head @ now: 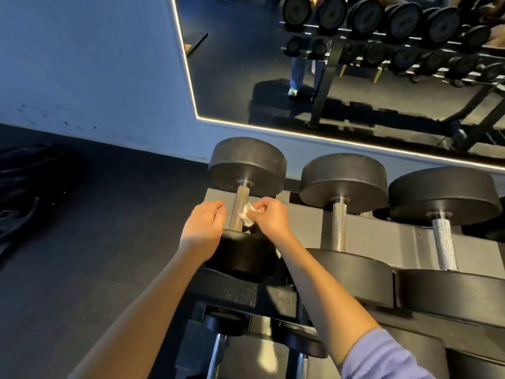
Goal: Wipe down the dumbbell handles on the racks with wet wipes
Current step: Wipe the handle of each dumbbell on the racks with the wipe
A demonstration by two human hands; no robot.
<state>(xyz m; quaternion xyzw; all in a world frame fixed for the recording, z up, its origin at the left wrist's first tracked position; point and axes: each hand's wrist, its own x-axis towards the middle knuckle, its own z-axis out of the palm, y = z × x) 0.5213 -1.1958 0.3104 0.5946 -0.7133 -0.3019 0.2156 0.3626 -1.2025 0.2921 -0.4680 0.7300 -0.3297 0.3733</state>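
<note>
The right hand (269, 217) pinches a crumpled white wipe (247, 216) between curled fingers and presses it against the 3 o'clock side of a knurled handle (240, 203). This handle belongs to the leftmost dumbbell (247, 162) on the top tier of the rack (306, 222). The left hand (203, 224) sits at the handle's 9 o'clock, fingers loosely curled just beside the metal and holding nothing, its wrist over the dumbbell's near head. Two more dumbbells (343, 179) lie side by side toward 3 o'clock. A mirror (246, 77) at 1 o'clock reflects another rack. A lilac sleeve (382, 356) covers the right upper arm at 5 o'clock.
</note>
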